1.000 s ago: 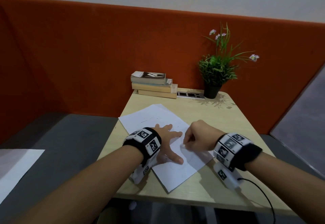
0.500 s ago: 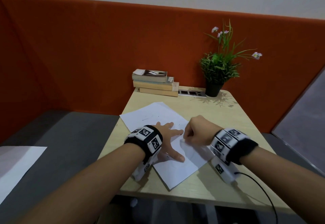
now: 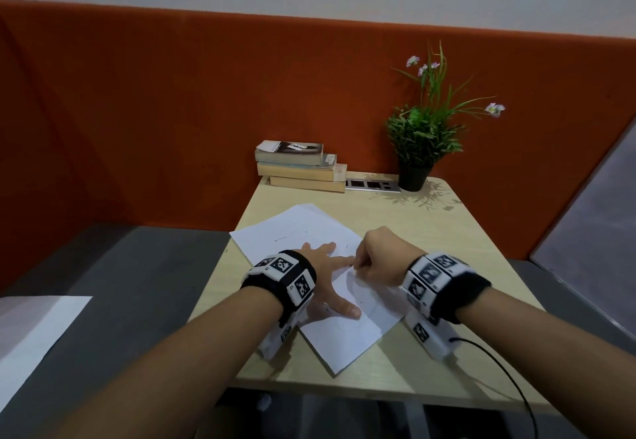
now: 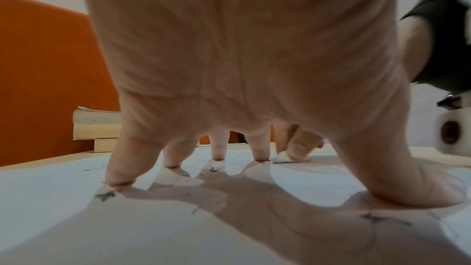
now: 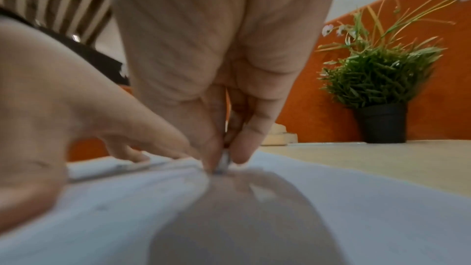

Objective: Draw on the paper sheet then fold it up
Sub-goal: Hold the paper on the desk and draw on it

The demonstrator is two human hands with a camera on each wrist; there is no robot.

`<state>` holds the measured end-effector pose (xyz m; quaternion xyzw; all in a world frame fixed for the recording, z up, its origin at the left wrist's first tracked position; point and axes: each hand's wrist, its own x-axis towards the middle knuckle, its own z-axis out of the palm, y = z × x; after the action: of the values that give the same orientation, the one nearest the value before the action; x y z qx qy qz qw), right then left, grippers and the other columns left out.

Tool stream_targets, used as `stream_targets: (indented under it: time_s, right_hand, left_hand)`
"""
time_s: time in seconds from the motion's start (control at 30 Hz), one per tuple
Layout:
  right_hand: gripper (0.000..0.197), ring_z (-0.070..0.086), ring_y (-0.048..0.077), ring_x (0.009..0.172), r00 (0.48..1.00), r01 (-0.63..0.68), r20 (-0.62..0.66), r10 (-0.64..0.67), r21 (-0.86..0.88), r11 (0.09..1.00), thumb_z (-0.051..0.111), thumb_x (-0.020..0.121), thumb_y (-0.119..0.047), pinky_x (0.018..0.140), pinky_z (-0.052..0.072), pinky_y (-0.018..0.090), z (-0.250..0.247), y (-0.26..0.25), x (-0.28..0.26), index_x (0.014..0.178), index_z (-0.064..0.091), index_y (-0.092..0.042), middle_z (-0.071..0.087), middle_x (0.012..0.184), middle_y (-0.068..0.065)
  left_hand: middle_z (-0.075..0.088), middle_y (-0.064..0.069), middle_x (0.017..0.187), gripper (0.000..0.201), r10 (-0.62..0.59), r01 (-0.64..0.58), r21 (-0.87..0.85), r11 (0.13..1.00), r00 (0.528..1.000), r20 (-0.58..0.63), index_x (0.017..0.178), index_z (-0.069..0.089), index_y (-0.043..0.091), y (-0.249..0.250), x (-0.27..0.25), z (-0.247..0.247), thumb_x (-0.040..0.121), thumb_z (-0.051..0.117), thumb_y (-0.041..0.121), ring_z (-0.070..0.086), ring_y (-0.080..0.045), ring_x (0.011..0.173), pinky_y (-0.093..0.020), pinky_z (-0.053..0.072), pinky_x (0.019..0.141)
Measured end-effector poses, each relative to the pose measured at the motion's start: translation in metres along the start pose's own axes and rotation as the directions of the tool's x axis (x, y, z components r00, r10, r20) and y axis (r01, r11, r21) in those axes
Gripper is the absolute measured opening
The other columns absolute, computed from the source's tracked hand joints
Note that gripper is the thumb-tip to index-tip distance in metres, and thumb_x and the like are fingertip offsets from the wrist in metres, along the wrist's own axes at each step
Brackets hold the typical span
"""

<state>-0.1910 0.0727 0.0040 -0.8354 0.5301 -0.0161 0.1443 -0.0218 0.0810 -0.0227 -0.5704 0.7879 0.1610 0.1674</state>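
A white paper sheet (image 3: 299, 228) lies askew on the wooden table (image 3: 430, 232), with faint pencil marks on it (image 4: 104, 195). My left hand (image 3: 330, 266) rests flat on the sheet with fingers spread, holding it down; its fingertips (image 4: 119, 180) press the paper. My right hand (image 3: 358, 264) is just right of the left index finger, its fingers curled. Thumb and finger pinch a small whitish stub (image 4: 281, 157) against the sheet (image 5: 356, 198); the same stub (image 5: 224, 165) looks grey in the right wrist view. I cannot tell what it is.
A stack of books (image 3: 299, 166) sits at the table's far edge against the orange partition (image 3: 172, 111), beside a socket strip (image 3: 373, 185) and a potted plant (image 3: 418, 135). Another white sheet (image 3: 38, 328) lies on the grey surface at the left. A black cable (image 3: 509, 380) trails from my right wrist.
My right hand's pinched tip has crept slightly toward the left index finger. The left hand stays flat on the sheet.
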Motion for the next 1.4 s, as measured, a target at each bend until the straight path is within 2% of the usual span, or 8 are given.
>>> stream_targets:
  time_s: [0.13, 0.33, 0.53, 0.77, 1.03, 1.2, 1.27, 1.4]
  right_hand:
    - [0.014, 0.073, 0.025, 0.08, 1.0, -0.018, -0.003, 0.018, 0.003, 1.0, 0.069, 0.083, -0.01, 0.073, 0.064, 0.036, 0.004, 0.003, 0.009, 0.086, 0.083, -0.01, 0.077, 0.083, 0.007]
    - [0.008, 0.067, 0.002, 0.064, 0.993, 0.046, 0.103, -0.052, 0.06, 0.997, 0.075, 0.082, -0.016, 0.058, 0.054, 0.016, 0.01, 0.0, -0.029, 0.079, 0.082, -0.018, 0.072, 0.068, -0.012]
    - [0.011, 0.072, 0.023, 0.076, 1.0, -0.014, -0.017, 0.014, 0.017, 1.0, 0.073, 0.082, -0.01, 0.071, 0.063, 0.033, 0.002, 0.001, 0.006, 0.086, 0.082, -0.012, 0.076, 0.08, 0.003]
    - [0.009, 0.069, 0.008, 0.072, 0.989, 0.071, 0.122, -0.079, 0.064, 0.995, 0.074, 0.082, -0.016, 0.061, 0.055, 0.017, 0.009, -0.009, -0.035, 0.08, 0.083, -0.017, 0.078, 0.077, -0.003]
    - [0.019, 0.073, 0.024, 0.084, 1.0, -0.006, -0.015, 0.006, -0.004, 1.0, 0.065, 0.087, -0.007, 0.078, 0.063, 0.037, -0.003, 0.004, 0.009, 0.093, 0.083, -0.009, 0.079, 0.088, 0.007]
    - [0.013, 0.07, 0.009, 0.071, 0.998, 0.032, 0.049, -0.032, 0.0, 0.999, 0.076, 0.087, -0.025, 0.063, 0.056, 0.019, 0.004, 0.015, -0.024, 0.083, 0.083, -0.015, 0.078, 0.079, -0.005]
    - [0.013, 0.069, 0.005, 0.074, 0.994, 0.062, 0.089, -0.061, -0.015, 0.998, 0.077, 0.087, -0.029, 0.064, 0.054, 0.014, 0.004, 0.018, -0.032, 0.086, 0.083, -0.018, 0.078, 0.083, -0.007]
    - [0.009, 0.072, 0.01, 0.075, 1.0, 0.028, -0.004, -0.028, -0.011, 1.0, 0.075, 0.084, -0.016, 0.074, 0.062, 0.028, -0.001, 0.019, -0.007, 0.085, 0.083, -0.014, 0.079, 0.082, -0.005]
  left_hand:
    - [-0.011, 0.008, 0.169, 0.113, -0.001, 0.001, -0.008, 1.0, 1.0, -0.002, 0.154, -0.005, 0.057, 0.002, 0.0, 0.0, 0.068, 0.062, 0.088, -0.003, -0.038, 0.154, -0.063, 0.016, 0.118]
    - [-0.016, 0.008, 0.168, 0.118, -0.006, 0.006, 0.0, 1.0, 1.0, 0.0, 0.155, -0.007, 0.054, 0.0, 0.003, 0.004, 0.065, 0.058, 0.093, -0.008, -0.039, 0.154, -0.063, 0.014, 0.118]
    - [-0.01, 0.008, 0.169, 0.112, -0.015, 0.015, -0.013, 1.0, 1.0, -0.009, 0.154, -0.003, 0.058, 0.003, 0.0, 0.0, 0.067, 0.061, 0.089, -0.003, -0.037, 0.155, -0.063, 0.018, 0.117]
    - [-0.013, 0.006, 0.169, 0.118, -0.004, 0.003, -0.003, 1.0, 1.0, -0.028, 0.156, -0.005, 0.054, 0.001, 0.004, 0.005, 0.064, 0.06, 0.093, -0.006, -0.042, 0.153, -0.063, 0.018, 0.117]
    - [-0.012, 0.007, 0.169, 0.115, -0.018, 0.018, -0.003, 1.0, 1.0, 0.0, 0.154, -0.006, 0.057, 0.003, 0.002, 0.001, 0.066, 0.061, 0.09, -0.004, -0.04, 0.154, -0.064, 0.017, 0.117]
    - [-0.016, 0.009, 0.168, 0.121, -0.021, 0.021, -0.02, 1.0, 1.0, 0.006, 0.155, -0.006, 0.054, -0.002, 0.007, 0.006, 0.061, 0.059, 0.095, -0.009, -0.04, 0.154, -0.065, 0.013, 0.117]
    - [-0.016, 0.009, 0.168, 0.122, -0.02, 0.02, -0.025, 0.999, 1.0, 0.004, 0.155, -0.006, 0.054, -0.002, 0.008, 0.006, 0.06, 0.059, 0.095, -0.009, -0.04, 0.154, -0.064, 0.013, 0.118]
    - [-0.015, 0.008, 0.169, 0.12, -0.027, 0.027, -0.014, 1.0, 1.0, 0.008, 0.155, -0.006, 0.053, 0.0, 0.007, 0.003, 0.063, 0.06, 0.093, -0.007, -0.041, 0.154, -0.065, 0.013, 0.118]
